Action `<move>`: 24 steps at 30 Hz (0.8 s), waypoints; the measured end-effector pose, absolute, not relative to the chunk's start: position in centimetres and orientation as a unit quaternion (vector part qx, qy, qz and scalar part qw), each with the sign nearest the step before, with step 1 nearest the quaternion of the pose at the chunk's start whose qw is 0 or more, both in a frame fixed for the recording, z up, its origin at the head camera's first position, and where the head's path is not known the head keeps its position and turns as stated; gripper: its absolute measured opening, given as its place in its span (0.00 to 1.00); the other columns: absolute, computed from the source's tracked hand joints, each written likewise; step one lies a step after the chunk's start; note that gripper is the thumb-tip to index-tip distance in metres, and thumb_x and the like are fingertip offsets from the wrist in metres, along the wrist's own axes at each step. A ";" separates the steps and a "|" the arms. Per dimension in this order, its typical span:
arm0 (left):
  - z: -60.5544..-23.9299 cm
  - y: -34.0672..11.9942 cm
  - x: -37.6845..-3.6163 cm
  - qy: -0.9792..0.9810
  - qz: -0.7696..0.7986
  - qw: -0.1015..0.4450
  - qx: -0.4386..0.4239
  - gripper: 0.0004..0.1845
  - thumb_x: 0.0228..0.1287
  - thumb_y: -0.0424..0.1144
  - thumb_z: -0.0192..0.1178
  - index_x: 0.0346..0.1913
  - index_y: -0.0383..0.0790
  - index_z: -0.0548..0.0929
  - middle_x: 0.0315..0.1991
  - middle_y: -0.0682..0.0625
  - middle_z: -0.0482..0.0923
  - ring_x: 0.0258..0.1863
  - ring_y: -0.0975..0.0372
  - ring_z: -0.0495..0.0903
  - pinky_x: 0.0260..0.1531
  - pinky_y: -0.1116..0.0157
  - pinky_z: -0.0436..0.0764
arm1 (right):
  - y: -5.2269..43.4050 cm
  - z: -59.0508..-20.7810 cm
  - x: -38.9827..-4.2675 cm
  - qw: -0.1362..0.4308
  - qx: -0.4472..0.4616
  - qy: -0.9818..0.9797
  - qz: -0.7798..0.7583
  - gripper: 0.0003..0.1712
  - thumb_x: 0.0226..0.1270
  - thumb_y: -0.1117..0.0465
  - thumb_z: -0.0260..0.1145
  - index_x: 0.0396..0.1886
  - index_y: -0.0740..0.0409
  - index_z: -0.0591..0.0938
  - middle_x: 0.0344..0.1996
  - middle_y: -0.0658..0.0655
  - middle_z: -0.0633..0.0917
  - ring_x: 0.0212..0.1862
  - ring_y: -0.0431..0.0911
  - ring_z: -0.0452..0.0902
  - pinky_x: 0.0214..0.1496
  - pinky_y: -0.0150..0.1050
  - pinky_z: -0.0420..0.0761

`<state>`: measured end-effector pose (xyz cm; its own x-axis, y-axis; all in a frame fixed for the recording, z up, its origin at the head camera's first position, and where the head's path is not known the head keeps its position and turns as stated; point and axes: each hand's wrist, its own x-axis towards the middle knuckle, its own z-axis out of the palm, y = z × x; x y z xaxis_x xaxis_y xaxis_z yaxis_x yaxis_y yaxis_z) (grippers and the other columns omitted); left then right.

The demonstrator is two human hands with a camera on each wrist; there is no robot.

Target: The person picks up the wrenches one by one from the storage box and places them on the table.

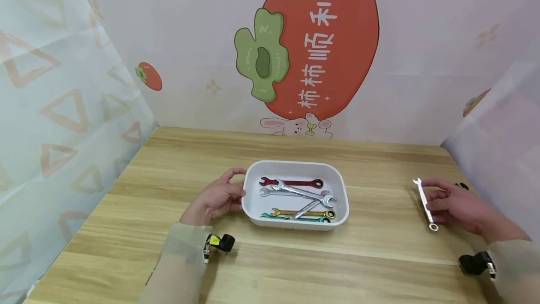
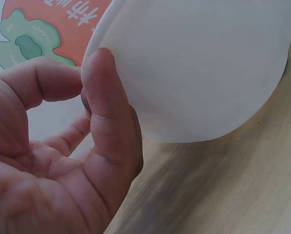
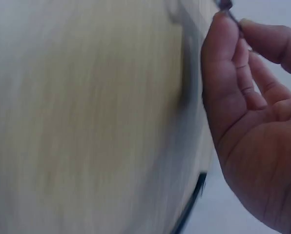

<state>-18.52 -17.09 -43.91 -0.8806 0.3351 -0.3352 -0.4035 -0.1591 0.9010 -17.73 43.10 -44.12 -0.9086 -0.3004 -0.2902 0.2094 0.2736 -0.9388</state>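
**A:** Your right hand (image 1: 457, 205) pinches a silver wrench (image 1: 425, 203) far out on the right of the wooden table (image 1: 168, 229), well apart from the white tray (image 1: 343, 201). Which way does it point?

**B:** Its long axis runs nearly away from you and back. The open-jaw end points toward the far wall, tipped slightly left; the ring end points back at you. It sits low over the wood, but I cannot tell whether it touches.

**A:** And your hand's pose there?

**B:** You come in from the right edge, forearm flat along the table, fingers curled round the shaft with the thumb on the near side. The right wrist view is badly blurred; it seems to show thumb and forefinger closed on a dark tip at the top, though I would not swear to it.

**A:** Your left hand (image 1: 217, 198)?

**B:** It grips the tray at its left rim. In the left wrist view your thumb (image 2: 109, 117) lies against the outer wall and a forefinger hooks over the lip. The wrist rests low near the table.

**A:** What lies in the tray?

**B:** A red wrench (image 1: 291, 182) along the far side, silver ones crossed in the middle, a gold wrench (image 1: 301, 212) and a teal wrench (image 1: 270, 216) by the near wall, all lying roughly left to right.
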 end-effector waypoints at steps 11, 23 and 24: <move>-43.8 -16.8 -18.8 0.595 0.764 0.249 -0.026 0.35 0.59 0.21 0.55 0.68 0.47 0.63 0.49 0.35 0.76 0.29 0.54 0.79 0.29 0.60 0.82 | 45.7 -42.4 -16.2 0.216 0.077 0.857 -0.461 0.34 0.65 0.71 0.63 0.68 0.69 0.61 0.40 0.61 0.77 0.34 0.51 0.79 0.35 0.48 0.84; -43.8 -17.0 -18.8 0.594 0.766 0.246 -0.020 0.34 0.59 0.20 0.55 0.68 0.45 0.62 0.44 0.35 0.77 0.28 0.54 0.79 0.28 0.61 0.82 | 46.0 -41.6 -15.7 0.196 0.089 0.913 -0.347 0.35 0.66 0.69 0.58 0.66 0.83 0.56 0.40 0.65 0.77 0.33 0.50 0.77 0.32 0.47 0.83; -43.8 -17.1 -18.8 0.595 0.765 0.245 -0.021 0.34 0.59 0.20 0.55 0.68 0.45 0.62 0.45 0.35 0.76 0.28 0.54 0.79 0.28 0.60 0.82 | 46.0 -41.6 -15.6 0.195 0.091 0.915 -0.341 0.35 0.66 0.69 0.57 0.67 0.83 0.56 0.40 0.66 0.77 0.32 0.50 0.77 0.32 0.47 0.82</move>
<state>-18.80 -17.06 -43.81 -0.8787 0.3499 -0.3249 -0.4008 -0.1708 0.9001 -15.64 46.02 -41.59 -0.9075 0.0346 -0.4185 0.3003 0.7502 -0.5891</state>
